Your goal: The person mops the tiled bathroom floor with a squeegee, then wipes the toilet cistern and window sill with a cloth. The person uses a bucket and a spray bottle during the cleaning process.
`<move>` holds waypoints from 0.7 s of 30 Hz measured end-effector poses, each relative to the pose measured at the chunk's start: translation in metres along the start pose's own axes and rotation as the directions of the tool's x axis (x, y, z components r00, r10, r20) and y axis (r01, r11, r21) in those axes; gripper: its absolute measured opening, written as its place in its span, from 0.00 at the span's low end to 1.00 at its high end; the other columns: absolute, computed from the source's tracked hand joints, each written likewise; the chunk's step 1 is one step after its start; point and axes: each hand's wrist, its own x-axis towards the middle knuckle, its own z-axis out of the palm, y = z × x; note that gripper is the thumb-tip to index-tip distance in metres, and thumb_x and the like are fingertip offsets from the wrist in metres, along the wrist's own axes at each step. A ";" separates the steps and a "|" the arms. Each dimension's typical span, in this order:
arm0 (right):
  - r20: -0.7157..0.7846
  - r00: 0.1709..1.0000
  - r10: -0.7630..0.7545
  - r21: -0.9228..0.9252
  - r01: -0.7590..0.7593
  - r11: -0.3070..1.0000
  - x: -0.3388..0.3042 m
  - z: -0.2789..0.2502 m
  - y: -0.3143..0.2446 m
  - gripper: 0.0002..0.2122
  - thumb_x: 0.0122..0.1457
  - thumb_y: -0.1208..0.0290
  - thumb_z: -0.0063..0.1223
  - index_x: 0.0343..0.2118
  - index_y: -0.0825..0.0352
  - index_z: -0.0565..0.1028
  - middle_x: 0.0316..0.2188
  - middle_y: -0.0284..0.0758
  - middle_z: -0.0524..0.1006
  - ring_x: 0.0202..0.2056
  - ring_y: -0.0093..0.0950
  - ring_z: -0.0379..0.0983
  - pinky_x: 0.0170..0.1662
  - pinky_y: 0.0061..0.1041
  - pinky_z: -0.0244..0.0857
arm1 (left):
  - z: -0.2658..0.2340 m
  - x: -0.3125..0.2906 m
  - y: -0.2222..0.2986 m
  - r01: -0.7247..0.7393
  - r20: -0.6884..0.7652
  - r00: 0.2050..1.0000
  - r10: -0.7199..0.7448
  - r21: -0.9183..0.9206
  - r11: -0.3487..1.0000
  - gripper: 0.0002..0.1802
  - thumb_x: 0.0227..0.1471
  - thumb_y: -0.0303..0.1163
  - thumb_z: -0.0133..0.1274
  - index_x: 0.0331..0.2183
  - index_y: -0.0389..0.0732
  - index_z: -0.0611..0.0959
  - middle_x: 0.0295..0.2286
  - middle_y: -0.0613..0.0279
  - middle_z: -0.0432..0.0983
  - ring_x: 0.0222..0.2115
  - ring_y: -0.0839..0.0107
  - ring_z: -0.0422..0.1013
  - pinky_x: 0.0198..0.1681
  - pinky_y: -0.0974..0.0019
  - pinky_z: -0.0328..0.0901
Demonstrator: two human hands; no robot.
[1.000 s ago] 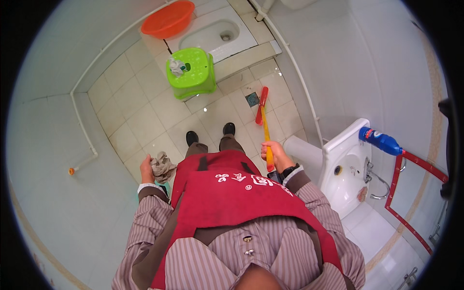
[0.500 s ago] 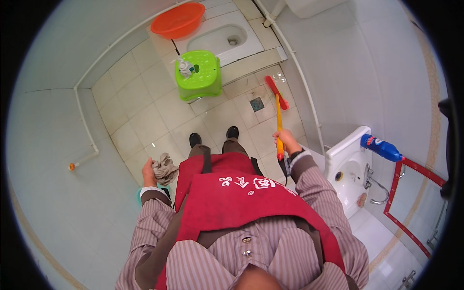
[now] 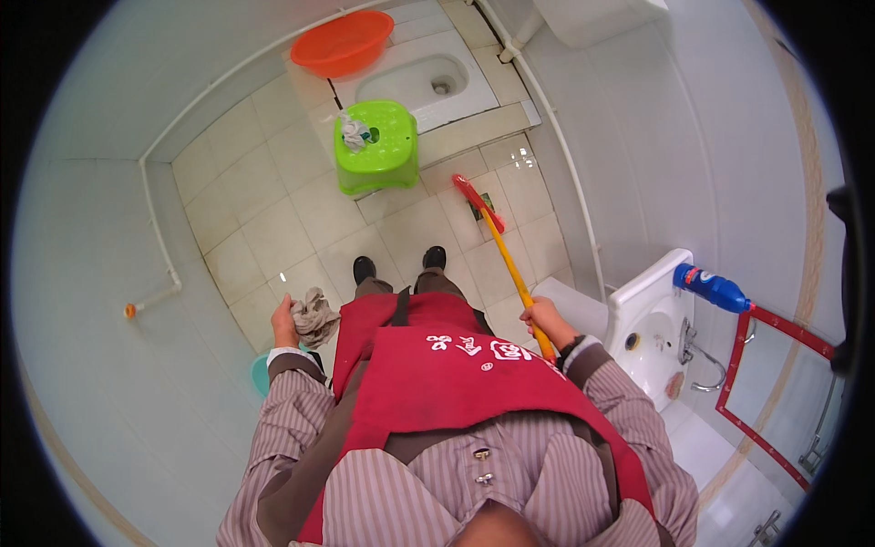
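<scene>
My right hand is wrapped round the yellow handle of a long-handled floor brush. Its red head lies on the tiled floor, partly over the square floor drain. At my left side, my left hand grips a crumpled greyish-brown rag, held up off the floor. Ahead of my feet stands a bright green plastic stool with a crumpled white cloth on top.
An orange basin sits beside the squat toilet beyond the stool. On the right are a white washbasin, a blue bottle on its edge and a red-framed mirror. A teal container shows behind my left wrist.
The brush head has moved left and nearer to me, from the drain's right side onto it. My right hand has come closer to my body. My left hand still holds the rag.
</scene>
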 end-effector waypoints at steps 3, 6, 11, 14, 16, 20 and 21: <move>-0.017 1.000 -0.007 -0.012 0.007 1.000 -0.012 -0.009 -0.002 0.10 0.39 0.82 0.49 0.28 0.72 0.64 0.15 0.36 0.66 0.12 0.27 0.63 0.12 0.26 0.58 | 0.002 0.003 -0.001 -0.011 -0.001 1.000 0.011 0.004 1.000 0.17 0.46 0.42 0.50 0.21 0.36 0.75 0.21 0.61 0.71 0.22 0.69 0.67 0.26 0.65 0.62; -0.042 0.985 -0.167 -0.026 0.166 0.986 0.001 -0.001 -0.017 0.13 0.40 0.83 0.47 0.32 0.74 0.64 0.15 0.38 0.67 0.10 0.29 0.63 0.12 0.29 0.59 | 0.002 0.005 -0.002 -0.025 -0.004 1.000 0.025 0.021 0.999 0.17 0.46 0.42 0.50 0.21 0.37 0.75 0.20 0.61 0.71 0.22 0.70 0.67 0.26 0.65 0.62; -0.019 0.979 -0.201 -0.351 0.182 0.918 0.042 0.024 -0.051 0.17 0.41 0.82 0.44 0.38 0.74 0.63 0.16 0.40 0.67 0.12 0.33 0.66 0.13 0.30 0.62 | 0.000 -0.007 -0.001 -0.028 -0.030 0.999 0.030 0.052 0.998 0.17 0.48 0.42 0.49 0.22 0.37 0.74 0.20 0.60 0.71 0.22 0.69 0.67 0.27 0.66 0.63; -0.041 0.974 -0.223 -0.536 0.167 0.828 0.036 0.024 -0.051 0.19 0.40 0.82 0.43 0.40 0.73 0.63 0.16 0.40 0.67 0.13 0.33 0.67 0.14 0.30 0.63 | -0.002 -0.021 0.000 -0.009 -0.071 0.997 0.008 -0.011 1.000 0.17 0.47 0.43 0.49 0.21 0.36 0.75 0.20 0.61 0.71 0.21 0.70 0.67 0.26 0.66 0.62; -0.020 0.977 -0.214 -0.555 0.168 0.815 0.021 0.012 -0.046 0.20 0.40 0.82 0.44 0.41 0.72 0.64 0.16 0.40 0.67 0.14 0.32 0.67 0.14 0.30 0.63 | -0.005 -0.030 -0.003 -0.010 -0.082 0.997 0.007 -0.048 0.999 0.18 0.47 0.43 0.49 0.21 0.36 0.75 0.20 0.61 0.71 0.21 0.70 0.67 0.26 0.65 0.63; 0.000 0.977 -0.214 -0.409 0.195 0.892 0.000 -0.021 -0.043 0.22 0.40 0.83 0.45 0.43 0.71 0.63 0.17 0.41 0.68 0.14 0.31 0.66 0.13 0.26 0.62 | -0.013 -0.040 -0.018 0.002 -0.086 0.996 -0.012 -0.113 0.994 0.17 0.48 0.42 0.49 0.23 0.36 0.74 0.22 0.59 0.71 0.22 0.66 0.68 0.27 0.63 0.64; 0.019 0.982 -0.189 -0.442 0.178 0.879 0.000 -0.024 -0.042 0.24 0.40 0.83 0.45 0.46 0.70 0.61 0.18 0.41 0.69 0.14 0.30 0.66 0.14 0.26 0.62 | -0.016 -0.042 -0.024 0.000 -0.094 0.995 -0.012 -0.126 0.992 0.17 0.48 0.42 0.49 0.23 0.36 0.74 0.22 0.59 0.70 0.22 0.66 0.69 0.27 0.63 0.64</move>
